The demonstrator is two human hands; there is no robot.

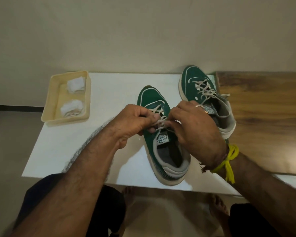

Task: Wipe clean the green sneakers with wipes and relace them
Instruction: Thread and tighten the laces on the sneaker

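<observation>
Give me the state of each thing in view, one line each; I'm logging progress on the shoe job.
Near sneaker: upright on the white table, lace ends being tied.
Far sneaker: upright, laced.
Left hand: pinching a lace end.
Right hand: pinching the other lace end.
Tray: open, holding two crumpled wipes.
Upper wipe: crumpled.
Lower wipe: crumpled.

One head-worn view looks steeply down, close over the white table (61, 151) edge.

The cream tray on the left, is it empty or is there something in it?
Not empty. The cream tray holds two crumpled white wipes, one toward the far end and one toward the near end.
</observation>
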